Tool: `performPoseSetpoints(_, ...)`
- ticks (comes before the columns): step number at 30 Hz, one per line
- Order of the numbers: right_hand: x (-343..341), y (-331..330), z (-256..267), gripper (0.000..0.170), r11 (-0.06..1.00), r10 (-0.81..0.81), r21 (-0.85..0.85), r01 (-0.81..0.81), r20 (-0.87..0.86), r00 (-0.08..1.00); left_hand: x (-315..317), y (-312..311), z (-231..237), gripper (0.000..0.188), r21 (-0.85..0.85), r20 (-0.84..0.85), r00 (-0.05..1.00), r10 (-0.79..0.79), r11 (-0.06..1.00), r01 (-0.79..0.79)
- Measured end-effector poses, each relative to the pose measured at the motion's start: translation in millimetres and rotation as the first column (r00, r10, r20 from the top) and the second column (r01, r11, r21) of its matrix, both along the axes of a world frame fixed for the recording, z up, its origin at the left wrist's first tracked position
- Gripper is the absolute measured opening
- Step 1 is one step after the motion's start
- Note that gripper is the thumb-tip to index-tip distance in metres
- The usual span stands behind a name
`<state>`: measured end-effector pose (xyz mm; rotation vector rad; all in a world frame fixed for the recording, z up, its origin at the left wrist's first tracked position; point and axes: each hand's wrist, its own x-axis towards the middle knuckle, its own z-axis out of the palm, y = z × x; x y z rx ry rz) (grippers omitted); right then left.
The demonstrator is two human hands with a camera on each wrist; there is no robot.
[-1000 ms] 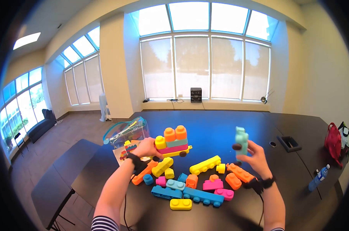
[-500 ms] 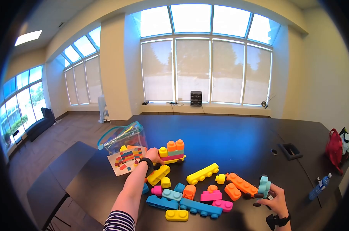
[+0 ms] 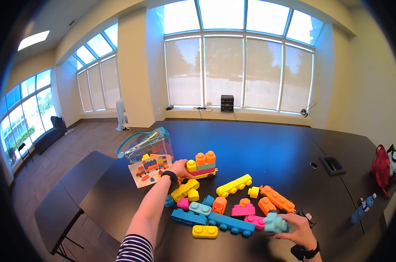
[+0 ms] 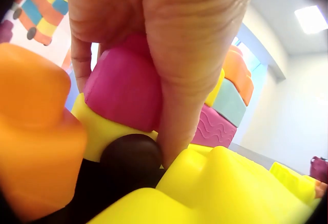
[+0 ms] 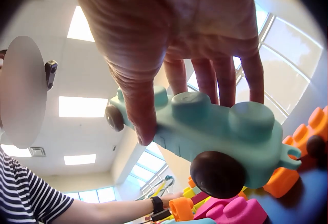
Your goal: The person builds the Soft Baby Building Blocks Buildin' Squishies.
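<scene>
My left hand (image 3: 180, 169) grips the rear end of a block-built car, whose yellow wheeled base (image 3: 202, 174) rests on the table. On that base are a magenta layer (image 4: 125, 83), a teal block (image 3: 206, 166), a yellow block and two orange blocks (image 3: 210, 156). My right hand (image 3: 299, 230) pinches a light teal wheeled base (image 3: 274, 223) between thumb and fingers, above the table's near right part. In the right wrist view its studs face up, with a dark wheel (image 5: 218, 174) and a hooked end (image 5: 291, 157) showing.
Loose blocks lie between the hands, among them a long yellow one (image 3: 234, 185), a long blue one (image 3: 231, 223) and an orange wheeled base (image 3: 277, 199). A picture sheet (image 3: 150, 169) and a clear bag (image 3: 152, 146) are at the left, a water bottle (image 3: 363, 208) at the right.
My right hand has brought the teal base down and, lately, leftward, turning it from upright to lying nearly flat. My left hand has lowered the block car onto the table.
</scene>
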<state>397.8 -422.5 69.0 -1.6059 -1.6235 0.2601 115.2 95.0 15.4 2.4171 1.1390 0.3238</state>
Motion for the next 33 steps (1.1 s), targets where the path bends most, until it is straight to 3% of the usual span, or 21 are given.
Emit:
performPoseSetpoints(4, -25.5, 0.5, -2.6, 0.063, 0.984, 0.144, -0.114, -0.137, 0.059, 0.988, -31.9, 14.2, 13.2, 0.085, 0.016, 0.078, 0.997, 0.010, 1.000, -0.011)
performPoseSetpoints(5, -30.2, 3.2, -11.9, 0.063, 0.977, 0.185, -0.121, -0.175, 0.076, 0.980, -45.2, 4.7, 22.3, 0.078, 0.065, 0.084, 0.996, 0.031, 0.997, -0.036)
performPoseSetpoints(7, -44.7, 9.2, -20.6, 0.059, 0.962, 0.255, -0.140, -0.236, 0.141, 0.957, -71.6, -23.0, 38.8, 0.064, 0.100, -0.031, 0.995, 0.100, 0.990, -0.096)
performPoseSetpoints(10, -77.2, 21.7, -21.7, 0.055, 0.940, 0.332, -0.154, -0.304, 0.216, 0.918, -110.3, -57.4, 21.9, 0.055, 0.204, -0.259, 0.948, 0.188, 0.969, -0.137)
performPoseSetpoints(13, -93.1, 39.2, -43.4, 0.056, 0.919, 0.384, -0.214, -0.331, 0.298, 0.874, -137.6, -85.6, 7.9, 0.060, 0.051, -0.389, 0.885, 0.257, 0.965, -0.258)
performPoseSetpoints(15, -106.7, 48.1, -46.9, 0.056, 0.900, 0.430, -0.241, -0.363, 0.354, 0.831, -160.3, -86.6, -29.6, 0.063, 0.071, -0.218, 0.939, 0.266, 0.964, -0.256)
performPoseSetpoints(19, -126.8, 63.8, -68.6, 0.054, 0.888, 0.458, -0.283, -0.363, 0.461, 0.760, -168.5, -117.9, -39.4, 0.063, 0.074, 0.005, 0.953, 0.301, 0.951, -0.301)
performPoseSetpoints(21, -133.3, 67.2, -76.0, 0.053, 0.880, 0.471, -0.337, -0.335, 0.521, 0.712, -162.1, -125.6, -37.5, 0.066, 0.094, -0.026, 0.941, 0.338, 0.938, -0.335)
performPoseSetpoints(23, -138.6, 67.3, -76.9, 0.049, 0.883, 0.462, -0.333, -0.331, 0.491, 0.738, -156.1, -127.4, -41.3, 0.066, 0.150, -0.029, 0.923, 0.384, 0.915, -0.376)
performPoseSetpoints(25, -140.1, 67.8, -76.8, 0.049, 0.888, 0.452, -0.325, -0.327, 0.484, 0.749, -160.3, -122.1, -50.1, 0.065, 0.201, 0.070, 0.928, 0.365, 0.906, -0.372)
performPoseSetpoints(27, -140.4, 68.5, -79.0, 0.053, 0.890, 0.446, -0.322, -0.322, 0.474, 0.759, -165.6, -112.9, -55.2, 0.066, 0.099, 0.172, 0.904, 0.392, 0.906, -0.411)
performPoseSetpoints(30, -142.2, 68.3, -84.3, 0.059, 0.909, 0.412, -0.285, -0.305, 0.493, 0.767, -167.7, -133.4, -30.3, 0.065, 0.259, 0.239, 0.896, 0.375, 0.865, -0.430)
performPoseSetpoints(33, -141.7, 66.5, -87.3, 0.065, 0.934, 0.356, -0.213, -0.286, 0.518, 0.778, -166.0, -162.2, -3.8, 0.061, 0.239, 0.334, 0.886, 0.323, 0.880, -0.411)
